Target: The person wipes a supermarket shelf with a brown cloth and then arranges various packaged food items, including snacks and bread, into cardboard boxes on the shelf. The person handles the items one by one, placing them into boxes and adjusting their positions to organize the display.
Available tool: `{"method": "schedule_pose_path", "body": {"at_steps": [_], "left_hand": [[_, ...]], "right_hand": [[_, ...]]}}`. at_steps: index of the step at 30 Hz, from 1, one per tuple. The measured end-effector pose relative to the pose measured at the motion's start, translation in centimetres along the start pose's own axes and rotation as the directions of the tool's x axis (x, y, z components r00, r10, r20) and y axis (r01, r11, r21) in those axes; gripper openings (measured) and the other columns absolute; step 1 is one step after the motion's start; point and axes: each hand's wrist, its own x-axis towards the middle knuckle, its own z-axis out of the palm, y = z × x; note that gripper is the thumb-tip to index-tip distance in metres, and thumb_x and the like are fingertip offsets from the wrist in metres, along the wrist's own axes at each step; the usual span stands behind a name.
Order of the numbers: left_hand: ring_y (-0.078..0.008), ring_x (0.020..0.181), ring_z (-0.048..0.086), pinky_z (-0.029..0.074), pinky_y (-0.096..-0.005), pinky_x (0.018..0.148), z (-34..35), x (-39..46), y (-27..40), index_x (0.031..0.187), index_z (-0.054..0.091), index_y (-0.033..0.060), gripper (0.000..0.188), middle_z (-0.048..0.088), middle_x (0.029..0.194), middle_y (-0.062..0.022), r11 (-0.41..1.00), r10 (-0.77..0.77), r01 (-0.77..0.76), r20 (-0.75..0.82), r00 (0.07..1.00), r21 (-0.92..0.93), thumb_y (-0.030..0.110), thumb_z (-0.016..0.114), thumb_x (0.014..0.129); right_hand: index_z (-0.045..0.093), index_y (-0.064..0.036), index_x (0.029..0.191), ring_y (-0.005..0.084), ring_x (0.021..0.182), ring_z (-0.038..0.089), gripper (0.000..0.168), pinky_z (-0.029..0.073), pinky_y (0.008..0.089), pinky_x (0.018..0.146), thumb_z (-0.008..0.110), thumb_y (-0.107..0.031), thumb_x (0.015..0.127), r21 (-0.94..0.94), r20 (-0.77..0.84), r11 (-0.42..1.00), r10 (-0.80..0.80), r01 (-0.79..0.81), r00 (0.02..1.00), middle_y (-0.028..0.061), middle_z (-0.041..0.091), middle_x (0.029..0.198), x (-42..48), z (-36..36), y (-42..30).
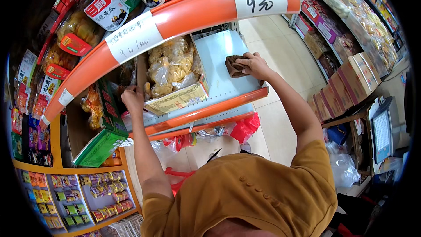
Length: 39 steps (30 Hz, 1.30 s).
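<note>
My right hand grips a folded brown cloth and presses it on the pale blue metal shelf, near its right end. At the left edge of an open cardboard box, my left hand has its fingers curled at the box's side; whether they grip the cardboard is hard to see. Clear plastic bags of pale yellow food fill that box. Left of my left hand stands a green carton with a bag of orange-red food inside.
Above my hands curves an upper shelf edge with an orange strip and handwritten price tags, with jars behind. A snack rack stands lower left. Stacked cartons and a scale are at right. A red plastic bag hangs below the shelf.
</note>
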Motion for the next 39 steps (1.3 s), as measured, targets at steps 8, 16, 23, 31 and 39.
{"method": "schedule_pose_path", "body": {"at_steps": [8, 16, 23, 31, 39], "left_hand": [[-0.0381, 0.063, 0.054, 0.043, -0.0418, 0.058, 0.0, 0.1, -0.2, 0.066, 0.060, -0.0007, 0.011, 0.054, 0.064, -0.0233, 1.000, -0.004, 0.003, 0.016, 1.000, 0.023, 0.008, 0.054, 0.067], [-0.0393, 0.069, 0.055, 0.044, -0.0429, 0.062, 0.2, 0.3, -0.4, 0.069, 0.061, 0.0011, 0.011, 0.056, 0.068, -0.0222, 0.996, -0.081, 0.079, 0.068, 0.994, 0.034, 0.010, 0.055, 0.068], [-0.0379, 0.068, 0.056, 0.045, -0.0417, 0.062, -0.2, 0.1, -0.1, 0.070, 0.061, 0.0010, 0.011, 0.056, 0.068, -0.0229, 0.989, -0.148, 0.148, 0.072, 0.986, 0.008, 0.010, 0.056, 0.069], [-0.0378, 0.067, 0.055, 0.044, -0.0413, 0.060, 0.1, 0.0, -0.1, 0.068, 0.061, -0.0002, 0.011, 0.056, 0.066, -0.0220, 0.995, -0.101, 0.101, 0.034, 0.994, 0.016, 0.010, 0.056, 0.068], [-0.0378, 0.063, 0.054, 0.043, -0.0406, 0.057, 0.4, 0.0, -0.4, 0.065, 0.058, -0.0024, 0.011, 0.055, 0.064, -0.0219, 1.000, -0.026, 0.026, 0.021, 0.999, 0.009, 0.009, 0.057, 0.067]], "right_hand": [[0.057, -0.029, 0.105, 0.0265, 0.097, 0.043, 0.044, 0.036, 0.0416, 0.081, 0.065, -0.016, 0.064, -0.019, 0.167, 0.980, -0.191, 0.197, 0.967, -0.0016, 0.048, 0.107, -2.3, -0.1, -3.2], [0.062, -0.015, 0.094, 0.0293, 0.083, 0.050, 0.039, 0.040, 0.0356, 0.076, 0.061, -0.002, 0.057, 0.060, 0.144, 0.953, -0.303, 0.297, 0.942, 0.0091, 0.053, 0.092, -2.0, -0.5, -5.5], [0.063, -0.013, 0.089, 0.0302, 0.080, 0.053, 0.037, 0.042, 0.0355, 0.071, 0.057, 0.001, 0.055, 0.160, 0.172, 0.961, -0.254, 0.227, 0.952, 0.0118, 0.053, 0.086, -3.0, -2.8, -1.9], [0.063, -0.010, 0.088, 0.0274, 0.075, 0.053, 0.033, 0.043, 0.0317, 0.068, 0.057, 0.001, 0.057, -0.075, 0.129, 0.992, 0.106, -0.096, 0.986, 0.0137, 0.054, 0.077, -6.5, -7.6, 3.8], [0.061, -0.007, 0.095, 0.0284, 0.076, 0.055, 0.043, 0.043, 0.0321, 0.070, 0.052, -0.001, 0.054, 0.130, -0.291, 0.974, 0.217, -0.186, 0.932, 0.0155, 0.058, 0.081, -6.4, -10.5, 4.7]]}}
